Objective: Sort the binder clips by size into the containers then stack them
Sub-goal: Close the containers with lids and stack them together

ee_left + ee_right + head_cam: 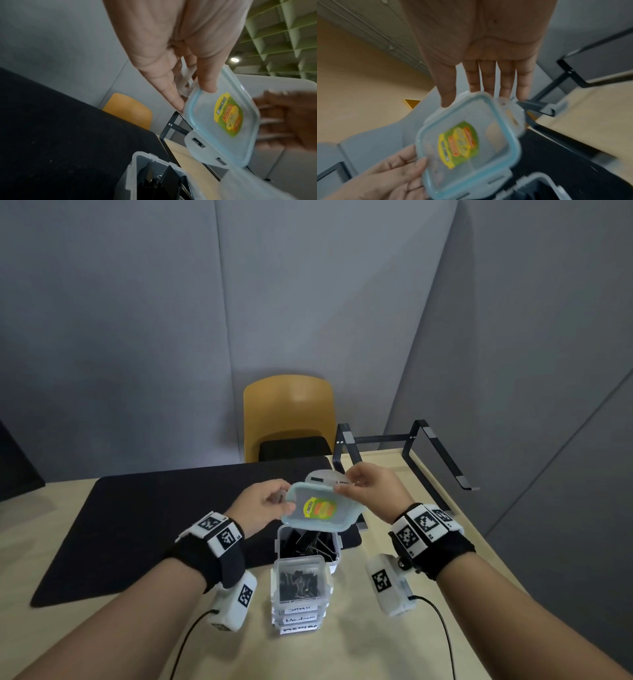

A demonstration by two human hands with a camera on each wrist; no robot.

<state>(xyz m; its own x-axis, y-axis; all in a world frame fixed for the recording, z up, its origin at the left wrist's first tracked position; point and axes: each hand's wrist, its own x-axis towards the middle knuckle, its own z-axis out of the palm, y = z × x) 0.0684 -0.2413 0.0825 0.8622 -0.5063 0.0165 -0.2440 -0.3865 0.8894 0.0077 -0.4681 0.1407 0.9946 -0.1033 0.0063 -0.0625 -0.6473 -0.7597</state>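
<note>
A clear lid (322,510) with a blue seal and a yellow-green sticker hangs tilted in the air between both hands. My left hand (286,501) pinches its left edge and my right hand (342,487) pinches its far right edge. Just below it stands an open clear container (279,537) holding large black binder clips (313,542). In front of that is a stack of closed containers (301,587), labelled Small, Medium and Medium from the top. The left wrist view shows the lid (223,121), my left hand (192,97) and the open container (137,157). The right wrist view shows the lid (471,146) under my right hand (467,97).
A black mat (154,525) covers the left and middle of the wooden table (376,645). A black metal stand (411,446) sits at the far right by the table edge. A yellow chair (287,412) stands behind the table. Grey partition walls enclose the space.
</note>
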